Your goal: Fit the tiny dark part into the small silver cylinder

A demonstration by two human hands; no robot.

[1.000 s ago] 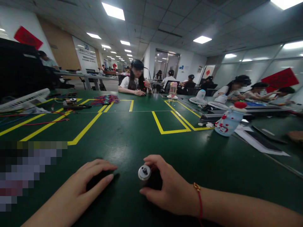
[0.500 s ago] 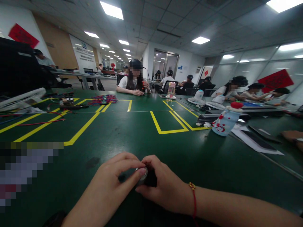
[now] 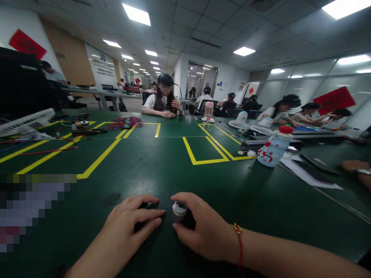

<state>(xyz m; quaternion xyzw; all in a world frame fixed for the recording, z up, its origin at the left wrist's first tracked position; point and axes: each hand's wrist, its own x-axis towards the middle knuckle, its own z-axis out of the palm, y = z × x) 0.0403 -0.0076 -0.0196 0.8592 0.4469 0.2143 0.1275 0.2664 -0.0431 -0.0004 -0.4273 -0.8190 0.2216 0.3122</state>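
Note:
My right hand (image 3: 203,229) is curled around a small dark cylinder with a silver round top (image 3: 179,209), holding it upright on the green table (image 3: 162,170). A red string bracelet circles that wrist. Just left of the cylinder, my left hand (image 3: 130,227) rests on the table with its fingers bent and a small dark thing half hidden beneath them; what it is cannot be told. A short gap separates the left fingertips from the silver top.
Yellow tape outlines (image 3: 203,154) mark the table. A white-and-red bottle (image 3: 272,148), papers and small fans lie at the right; coloured wires (image 3: 126,122) and a white fan (image 3: 26,121) at the left. Several people sit at the far side and right.
Half a second ago my left fingers were pinching the silver top; they have drawn back to the left and settled on the table. My right hand kept hold of the cylinder.

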